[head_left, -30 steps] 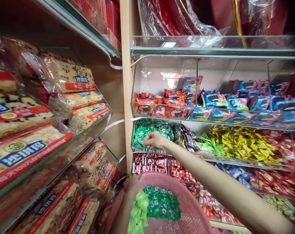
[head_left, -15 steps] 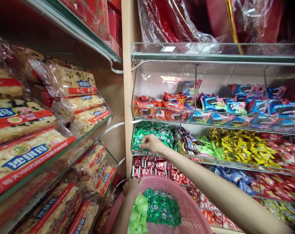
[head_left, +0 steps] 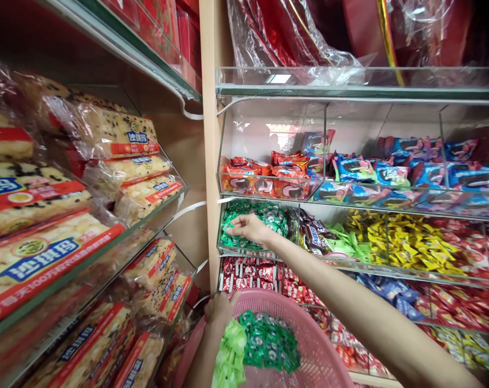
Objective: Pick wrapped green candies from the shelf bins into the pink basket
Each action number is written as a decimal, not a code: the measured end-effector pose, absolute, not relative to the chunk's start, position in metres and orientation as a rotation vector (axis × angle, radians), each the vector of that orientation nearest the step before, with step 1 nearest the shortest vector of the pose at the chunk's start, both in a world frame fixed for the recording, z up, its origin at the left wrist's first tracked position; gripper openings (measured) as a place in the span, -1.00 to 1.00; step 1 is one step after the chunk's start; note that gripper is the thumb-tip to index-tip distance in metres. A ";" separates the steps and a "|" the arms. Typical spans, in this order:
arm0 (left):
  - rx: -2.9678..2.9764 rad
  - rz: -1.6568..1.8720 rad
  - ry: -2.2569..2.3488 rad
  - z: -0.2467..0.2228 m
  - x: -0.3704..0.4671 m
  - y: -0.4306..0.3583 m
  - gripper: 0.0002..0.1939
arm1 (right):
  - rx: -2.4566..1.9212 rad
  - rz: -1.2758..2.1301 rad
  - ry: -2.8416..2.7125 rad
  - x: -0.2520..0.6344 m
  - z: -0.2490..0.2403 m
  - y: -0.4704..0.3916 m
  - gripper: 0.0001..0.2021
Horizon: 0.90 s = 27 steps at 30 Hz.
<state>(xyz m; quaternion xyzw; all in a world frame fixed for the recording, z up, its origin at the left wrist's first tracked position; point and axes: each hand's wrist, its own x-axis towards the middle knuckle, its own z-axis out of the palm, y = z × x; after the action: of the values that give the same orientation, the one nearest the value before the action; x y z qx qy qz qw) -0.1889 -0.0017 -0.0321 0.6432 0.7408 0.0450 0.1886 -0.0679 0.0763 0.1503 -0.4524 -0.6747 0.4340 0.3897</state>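
Observation:
A pink plastic basket (head_left: 325,337) is at the bottom centre, with dark green wrapped candies (head_left: 270,342) and light green packets (head_left: 231,353) inside. My left hand (head_left: 220,306) is closed around its upper left rim. Over the shelf bin of green-wrapped candies (head_left: 264,215), my right hand (head_left: 246,226) reaches in from the right. Its thumb and fingers are slightly apart at the left part of the bin, touching or just above the candies. Nothing shows between them.
Left shelves hold large packaged snack bars (head_left: 42,258). A wooden upright (head_left: 211,140) divides the shelves. Beside the green candies lie Snickers packs (head_left: 316,237) and yellow candies (head_left: 414,245); red packets (head_left: 248,272) lie below. Blue cookie packs (head_left: 353,168) fill the bin above. Glass edges front the bins.
My right hand's fingers have opened from a pinch, and the hand has risen slightly over the green candies. My left hand stays on the basket rim.

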 end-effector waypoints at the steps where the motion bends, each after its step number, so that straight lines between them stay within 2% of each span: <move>1: 1.810 0.122 2.082 -0.032 -0.189 -0.002 -0.29 | -1.169 1.054 -1.754 -0.070 0.148 0.077 -0.76; 8: 1.812 0.103 2.090 -0.030 -0.189 -0.002 -0.29 | -1.291 0.601 -2.003 -0.075 0.139 0.084 -0.77; 17: 1.814 0.103 2.091 -0.031 -0.189 -0.001 -0.30 | -1.308 0.561 -2.064 -0.072 0.141 0.082 -0.77; 27: 1.820 0.085 2.092 -0.029 -0.187 -0.001 -0.26 | -1.163 0.444 -2.022 -0.059 0.153 0.061 -0.85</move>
<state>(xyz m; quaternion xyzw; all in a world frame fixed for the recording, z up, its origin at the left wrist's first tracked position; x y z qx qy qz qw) -0.1874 -0.0010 -0.0288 0.6450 0.7414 0.0302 0.1828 -0.0594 0.0614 0.1529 -0.4542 -0.7897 0.1735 0.3741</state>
